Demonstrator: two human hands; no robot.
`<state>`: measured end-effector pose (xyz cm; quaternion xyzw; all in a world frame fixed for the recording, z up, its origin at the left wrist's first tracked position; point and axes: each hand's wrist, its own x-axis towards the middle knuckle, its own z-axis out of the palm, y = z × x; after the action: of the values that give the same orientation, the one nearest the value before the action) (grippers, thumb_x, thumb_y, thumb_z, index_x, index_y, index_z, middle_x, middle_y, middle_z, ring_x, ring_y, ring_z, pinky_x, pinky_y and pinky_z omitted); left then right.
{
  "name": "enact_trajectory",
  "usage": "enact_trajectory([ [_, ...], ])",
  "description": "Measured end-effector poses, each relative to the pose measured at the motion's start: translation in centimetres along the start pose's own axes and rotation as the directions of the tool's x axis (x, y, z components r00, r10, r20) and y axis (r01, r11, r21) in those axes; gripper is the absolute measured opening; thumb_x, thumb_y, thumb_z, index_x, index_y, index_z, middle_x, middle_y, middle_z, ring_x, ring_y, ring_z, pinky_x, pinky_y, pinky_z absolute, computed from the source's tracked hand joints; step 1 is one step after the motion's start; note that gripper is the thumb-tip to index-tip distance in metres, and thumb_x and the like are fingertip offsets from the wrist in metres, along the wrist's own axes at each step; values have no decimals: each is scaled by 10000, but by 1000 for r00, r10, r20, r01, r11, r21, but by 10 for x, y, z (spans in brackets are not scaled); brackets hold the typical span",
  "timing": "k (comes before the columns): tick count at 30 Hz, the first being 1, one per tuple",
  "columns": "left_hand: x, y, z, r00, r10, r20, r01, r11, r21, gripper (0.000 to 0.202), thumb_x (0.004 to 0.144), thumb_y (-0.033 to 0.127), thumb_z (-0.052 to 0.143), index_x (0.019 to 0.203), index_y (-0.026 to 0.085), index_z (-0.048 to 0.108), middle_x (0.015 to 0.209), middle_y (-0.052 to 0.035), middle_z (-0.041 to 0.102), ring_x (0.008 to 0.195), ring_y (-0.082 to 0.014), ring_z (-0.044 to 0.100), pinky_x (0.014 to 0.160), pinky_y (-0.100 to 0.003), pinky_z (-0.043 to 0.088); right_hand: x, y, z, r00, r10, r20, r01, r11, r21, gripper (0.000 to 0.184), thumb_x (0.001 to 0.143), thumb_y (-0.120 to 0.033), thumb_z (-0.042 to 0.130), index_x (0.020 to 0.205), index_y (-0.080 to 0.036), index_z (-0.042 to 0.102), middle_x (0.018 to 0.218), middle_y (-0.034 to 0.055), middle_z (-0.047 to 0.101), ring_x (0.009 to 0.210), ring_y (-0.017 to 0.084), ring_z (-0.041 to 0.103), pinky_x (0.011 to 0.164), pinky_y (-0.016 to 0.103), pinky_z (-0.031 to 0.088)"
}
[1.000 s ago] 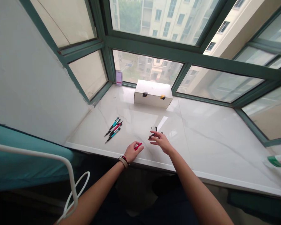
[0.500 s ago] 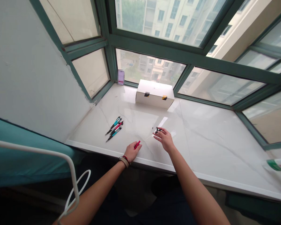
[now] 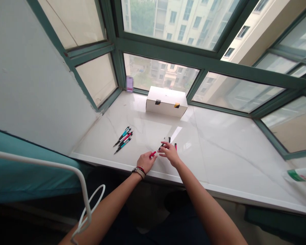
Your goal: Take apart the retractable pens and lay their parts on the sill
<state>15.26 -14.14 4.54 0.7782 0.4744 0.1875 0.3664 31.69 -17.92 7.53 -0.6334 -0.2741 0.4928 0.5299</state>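
My left hand (image 3: 146, 161) is closed round a red pen barrel (image 3: 152, 154) just above the white marble sill (image 3: 219, 143). My right hand (image 3: 169, 153) pinches a small black pen part (image 3: 160, 147), held close to the barrel's tip. Two loose pen pieces, one black (image 3: 169, 139) and one red (image 3: 175, 146), lie on the sill just beyond my right fingers. A small pile of several teal and red pens (image 3: 123, 137) lies to the left of my hands.
A white cardboard box (image 3: 166, 101) sits at the back against the green window frame (image 3: 193, 61). A white and green tube (image 3: 299, 175) lies at the far right edge. A teal mattress and white rail (image 3: 40, 165) are at lower left.
My hands drew apart half a second ago, then came together again; the black part in my right hand is now back at the tip of the red barrel.
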Motion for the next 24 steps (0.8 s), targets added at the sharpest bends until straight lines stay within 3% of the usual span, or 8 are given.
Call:
enact_trajectory([
  [3,-2,-8,2,999,-25,28,25,1000,-18,325,821,498,560,719,199,637,628,-10,578,579,-137,481,564,-251,273,10,-8,-8,992,-55,-110,50,998,-50,439,737,-340,661,1142,-248,519,851,5,616,776,187,689,658,342,586],
  [7,0,-19,2,997,-66,44,70,993,-97,311,802,484,574,728,193,657,619,1,579,585,-133,483,572,-243,299,29,-10,-24,986,-94,-140,44,945,-323,342,746,-304,631,1079,-238,592,812,17,642,687,170,668,591,307,564],
  [9,2,-24,2,996,-78,36,83,984,-160,323,797,491,571,755,185,665,603,10,564,584,-131,482,573,-239,309,38,-6,-29,987,-105,-118,31,864,-503,329,753,-256,615,1080,-232,627,793,24,656,664,166,654,616,305,547],
  [12,3,-29,3,998,-62,23,65,976,-206,349,794,509,564,738,175,650,586,23,544,568,-121,463,563,-232,302,48,1,-29,980,-182,-75,63,652,-756,315,765,-196,593,1070,-219,667,798,45,682,776,200,651,739,317,503],
  [14,2,-30,3,999,-40,9,41,978,-206,363,793,518,561,698,174,627,580,30,530,558,-113,443,556,-230,289,52,4,-26,973,-226,-47,81,523,-848,312,779,-180,580,1073,-217,677,838,63,696,867,220,639,794,313,467],
  [16,2,-30,3,1000,-25,2,24,978,-205,377,794,524,555,663,174,601,561,37,500,549,-107,419,548,-229,273,54,4,-23,971,-237,-32,82,458,-885,311,795,-179,568,1084,-219,676,882,77,699,906,224,628,810,304,444],
  [20,0,-30,1,1000,5,10,-3,978,-210,382,797,522,547,634,178,564,540,46,459,541,-103,390,540,-229,255,54,4,-22,969,-247,-29,81,424,-902,289,811,-232,579,1083,-205,674,912,93,693,928,231,617,824,304,426],
  [24,0,-30,1,1000,19,-15,-22,979,-201,376,802,508,542,619,180,552,539,47,445,542,-104,384,544,-232,252,38,5,-23,935,-348,-73,120,503,-856,284,872,-346,519,1065,-193,661,888,92,688,873,221,624,827,313,429],
])
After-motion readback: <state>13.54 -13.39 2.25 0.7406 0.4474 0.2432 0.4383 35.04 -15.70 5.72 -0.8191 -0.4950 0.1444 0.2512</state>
